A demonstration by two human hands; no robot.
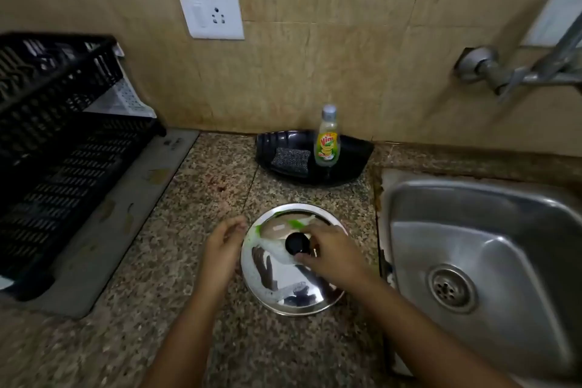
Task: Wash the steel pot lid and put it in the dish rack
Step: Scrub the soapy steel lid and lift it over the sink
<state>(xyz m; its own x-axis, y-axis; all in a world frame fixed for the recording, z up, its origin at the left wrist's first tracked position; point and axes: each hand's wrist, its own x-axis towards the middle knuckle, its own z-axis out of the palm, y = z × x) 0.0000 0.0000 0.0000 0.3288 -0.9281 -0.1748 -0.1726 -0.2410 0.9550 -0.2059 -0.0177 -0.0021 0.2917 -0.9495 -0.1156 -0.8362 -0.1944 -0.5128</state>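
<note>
The steel pot lid (283, 287) lies dome-up on the speckled granite counter, smeared with green and white residue near its black knob (296, 242). My right hand (333, 253) rests over the lid's right side, thumb and fingers curled around the knob. My left hand (222, 249) hovers at the lid's left rim, fingers loosely apart and holding nothing. The black plastic dish rack (59, 148) stands at the far left on a grey drain tray.
A steel sink (491, 261) with a drain sits to the right, under a wall tap (504, 72). A black tray (346, 164) by the wall holds a scrub pad (291, 158) and a dish soap bottle (327, 138). A socket (211, 13) is on the wall.
</note>
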